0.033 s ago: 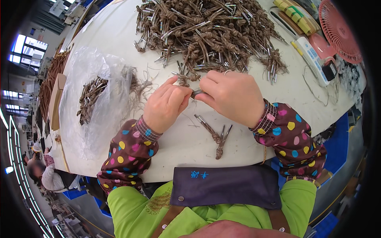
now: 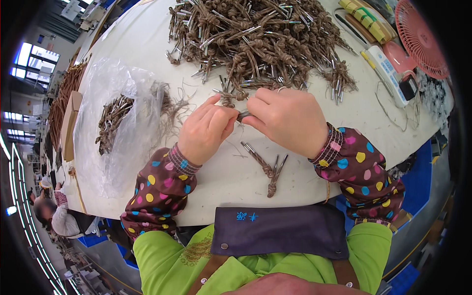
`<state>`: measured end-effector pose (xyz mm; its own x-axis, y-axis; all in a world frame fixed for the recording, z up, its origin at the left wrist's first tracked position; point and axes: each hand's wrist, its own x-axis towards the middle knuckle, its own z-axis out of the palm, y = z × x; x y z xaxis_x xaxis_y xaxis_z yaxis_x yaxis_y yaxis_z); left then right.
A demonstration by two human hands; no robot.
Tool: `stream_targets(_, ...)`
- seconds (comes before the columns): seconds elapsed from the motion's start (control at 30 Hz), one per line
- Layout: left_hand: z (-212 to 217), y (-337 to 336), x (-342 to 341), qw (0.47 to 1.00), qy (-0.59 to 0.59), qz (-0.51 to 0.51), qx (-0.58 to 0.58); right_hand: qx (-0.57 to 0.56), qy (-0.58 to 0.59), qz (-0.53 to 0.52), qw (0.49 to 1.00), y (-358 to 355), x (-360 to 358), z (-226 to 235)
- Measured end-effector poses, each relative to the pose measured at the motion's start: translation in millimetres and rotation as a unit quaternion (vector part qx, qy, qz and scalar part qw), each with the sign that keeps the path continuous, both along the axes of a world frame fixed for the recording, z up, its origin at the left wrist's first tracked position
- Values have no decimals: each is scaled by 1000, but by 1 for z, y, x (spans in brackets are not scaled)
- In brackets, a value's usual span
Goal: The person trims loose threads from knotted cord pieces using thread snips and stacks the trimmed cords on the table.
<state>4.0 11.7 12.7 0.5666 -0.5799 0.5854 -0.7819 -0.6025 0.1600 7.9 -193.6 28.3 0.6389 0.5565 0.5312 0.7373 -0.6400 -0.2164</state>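
Observation:
Between my two hands is a short piece of brown cord [image 2: 243,115], pinched at both sides. My left hand [image 2: 206,132] is closed, with thumb and forefinger on its left end. Closed too, my right hand [image 2: 291,117] grips the other end, its fingers hiding much of the cord. Just beyond the fingertips lies a knotted brown cord [image 2: 227,100]. A large heap of knotted brown cords with silver metal tips [image 2: 260,42] fills the far side of the table. Nearer me, below my hands, lie a couple of knotted cords with metal tips [image 2: 269,171].
On the left, a clear plastic bag [image 2: 113,169] has brown cords [image 2: 113,118] in it, beside loose fibres [image 2: 169,105]. A cardboard piece [image 2: 71,125] stands at the left edge. A white power strip [image 2: 390,73] and a pink fan [image 2: 422,39] are at the far right.

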Motion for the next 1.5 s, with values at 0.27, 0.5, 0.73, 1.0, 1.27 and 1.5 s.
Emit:
stream_targets(0.27,0,2,-6,976,131,113,-131,224,138,29,964,-3,11,-6)
stream_targets(0.5,-7,2,-5,801,451,70,-388,365,436,33,822,0,9,-12)
stream_targets(0.73,13,0,-6,962,243,46,-117,408,491,42,768,-8,20,-11)
stream_targets(1.0,16,-4,-10,961,249,85,-88,351,496,42,793,-3,14,-11)
stream_targets(1.27,14,-5,-10,939,275,73,-192,398,491,62,773,2,10,-11)
stream_targets(1.5,13,-4,-11,947,252,66,-190,389,507,50,767,1,10,-14)
